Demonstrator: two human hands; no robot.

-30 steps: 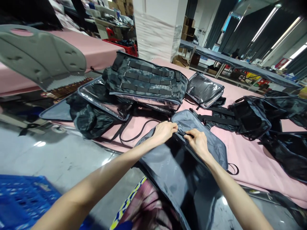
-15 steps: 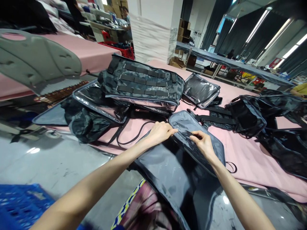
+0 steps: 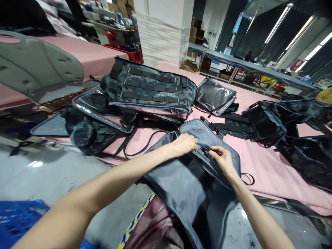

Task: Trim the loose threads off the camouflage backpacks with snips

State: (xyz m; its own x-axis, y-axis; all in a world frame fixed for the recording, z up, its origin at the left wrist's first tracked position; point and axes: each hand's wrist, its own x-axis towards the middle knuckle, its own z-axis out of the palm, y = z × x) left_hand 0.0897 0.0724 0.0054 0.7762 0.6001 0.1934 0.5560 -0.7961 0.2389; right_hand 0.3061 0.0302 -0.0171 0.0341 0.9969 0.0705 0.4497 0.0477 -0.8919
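A grey-lined bag panel (image 3: 181,176) lies open over the near edge of the pink table (image 3: 264,169) and hangs toward my lap. My left hand (image 3: 185,144) pinches the grey fabric beside the zipper line. My right hand (image 3: 223,159) is closed in a pinch on a small dark zipper pull, just right of the left hand. Both hands rest on the same panel, a few centimetres apart.
A camouflage backpack (image 3: 153,90) lies on a heap of dark bag parts at the left. A clear-fronted pouch (image 3: 215,95) sits behind the panel. More black bags (image 3: 269,126) crowd the right. A blue crate (image 3: 18,216) stands on the floor at lower left; a white pillar (image 3: 160,31) rises behind.
My right hand has slid the zipper pull to the right along the panel. My left hand has shifted right after it, still pinching the fabric.
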